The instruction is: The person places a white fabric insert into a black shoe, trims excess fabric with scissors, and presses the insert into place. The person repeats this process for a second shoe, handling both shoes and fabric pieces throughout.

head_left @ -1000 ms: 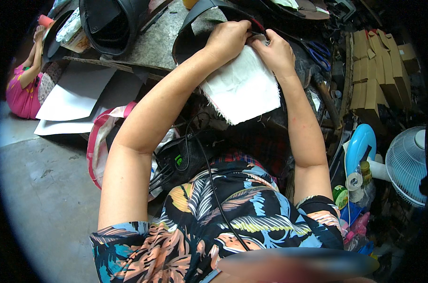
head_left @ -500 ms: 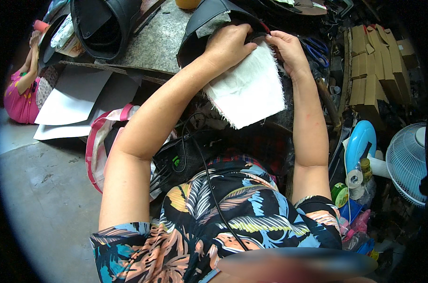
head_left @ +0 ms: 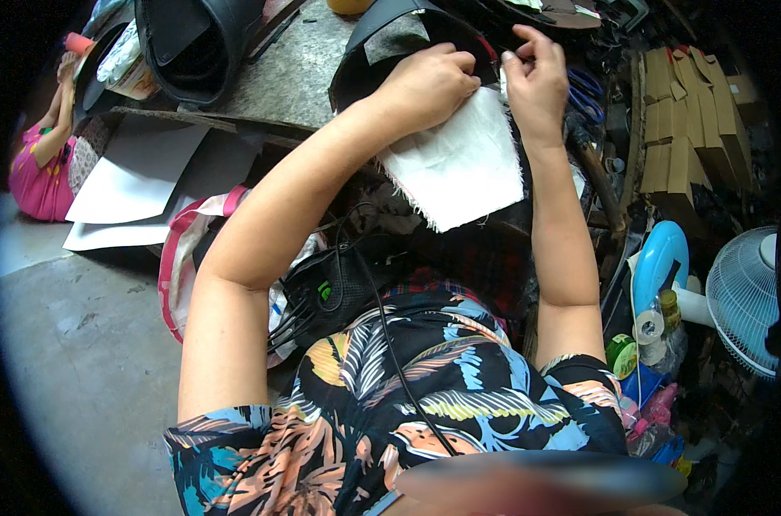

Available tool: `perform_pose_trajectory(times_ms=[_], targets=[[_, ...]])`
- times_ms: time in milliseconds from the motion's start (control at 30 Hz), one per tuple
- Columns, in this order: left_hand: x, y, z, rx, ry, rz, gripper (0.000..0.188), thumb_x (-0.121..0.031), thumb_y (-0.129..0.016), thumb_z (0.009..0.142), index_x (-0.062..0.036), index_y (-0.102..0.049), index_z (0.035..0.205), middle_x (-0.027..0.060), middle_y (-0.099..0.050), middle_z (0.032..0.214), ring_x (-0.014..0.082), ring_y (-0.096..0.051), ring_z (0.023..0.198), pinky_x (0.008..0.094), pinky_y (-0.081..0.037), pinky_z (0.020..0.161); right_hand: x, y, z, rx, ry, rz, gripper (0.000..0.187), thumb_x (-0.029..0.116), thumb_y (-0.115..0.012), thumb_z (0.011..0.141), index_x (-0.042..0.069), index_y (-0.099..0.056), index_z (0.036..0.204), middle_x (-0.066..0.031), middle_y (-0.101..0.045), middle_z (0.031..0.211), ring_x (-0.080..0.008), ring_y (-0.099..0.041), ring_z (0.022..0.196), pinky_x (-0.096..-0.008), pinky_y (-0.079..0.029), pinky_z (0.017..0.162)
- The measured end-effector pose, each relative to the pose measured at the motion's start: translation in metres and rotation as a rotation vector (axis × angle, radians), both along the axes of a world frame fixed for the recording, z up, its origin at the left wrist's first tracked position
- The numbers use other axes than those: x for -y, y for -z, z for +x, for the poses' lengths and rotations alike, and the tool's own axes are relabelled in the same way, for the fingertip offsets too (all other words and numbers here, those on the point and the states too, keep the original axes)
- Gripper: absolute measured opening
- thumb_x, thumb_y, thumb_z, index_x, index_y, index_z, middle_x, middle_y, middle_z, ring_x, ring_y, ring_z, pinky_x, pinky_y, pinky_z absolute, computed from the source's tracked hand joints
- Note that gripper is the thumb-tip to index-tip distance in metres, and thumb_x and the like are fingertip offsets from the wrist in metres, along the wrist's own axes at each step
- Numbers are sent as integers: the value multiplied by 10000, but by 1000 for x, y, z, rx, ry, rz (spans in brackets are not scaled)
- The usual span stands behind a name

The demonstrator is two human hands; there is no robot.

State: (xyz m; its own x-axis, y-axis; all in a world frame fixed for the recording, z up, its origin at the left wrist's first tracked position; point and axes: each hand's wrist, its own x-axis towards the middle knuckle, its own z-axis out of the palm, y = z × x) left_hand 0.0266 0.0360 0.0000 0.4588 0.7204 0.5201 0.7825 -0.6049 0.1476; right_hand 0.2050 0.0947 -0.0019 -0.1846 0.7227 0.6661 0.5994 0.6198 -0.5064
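At the top centre, my left hand (head_left: 433,86) is closed at the upper edge of a frayed white cloth (head_left: 464,163), its fingers curled by the mouth of a black, rounded, hollow piece (head_left: 382,24). The cloth hangs down from there toward my lap, with loose threads along its sides. A grey patch (head_left: 396,39) shows on the black piece beside my knuckles. Just right of the cloth, my right hand (head_left: 538,90) is raised with thumb and forefinger apart, and I see nothing in it. My left fingertips are partly hidden.
Another black hollow piece (head_left: 197,47) stands on the speckled worktop (head_left: 300,73). Blue-handled scissors (head_left: 586,93) lie right of my right hand. Cardboard boxes (head_left: 670,129) and a fan (head_left: 746,297) are at the right. Another person (head_left: 46,168) sits at far left, near white sheets (head_left: 132,176).
My right hand has come off the cloth's upper edge and moved up and right, its fingers spreading. My left hand stays at the cloth, shifted slightly right.
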Motion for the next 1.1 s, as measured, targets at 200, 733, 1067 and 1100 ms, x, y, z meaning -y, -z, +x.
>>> perform_pose_trajectory(times_ms=[200,733,1067,1100], targets=[[9,-2,-38,522,-127,-457,442,-111,-688,898,-29,-556,1312,145,-673,1180,253,-666,1107,356,-521,990,20,-21,-11,355,-353,203,218,27,-666,792,86,-731,991,-78,-695,986,-248,-672,937,-375,-551,866],[24,11,-44,282,-99,-249,538,-195,-674,896,-55,-526,1394,251,-585,1277,377,-600,1172,411,-475,1026,8,1,-1,484,-354,267,94,222,-736,840,154,-757,900,31,-700,893,-193,-670,849,-341,-533,782],[44,2,-30,42,-10,-230,393,-196,-603,930,-20,-631,1280,181,-580,1336,362,-556,1196,434,-442,1051,43,-9,28,682,-400,141,447,401,-563,963,135,-641,1313,-76,-632,1342,-227,-608,1217,-511,-386,1099],[44,1,-31,81,0,-308,405,-208,-597,942,-16,-617,1298,182,-572,1360,368,-549,1215,440,-436,1059,48,-9,28,707,-369,150,460,404,-572,958,125,-634,1318,-85,-627,1347,-231,-601,1229,-512,-384,1100]])
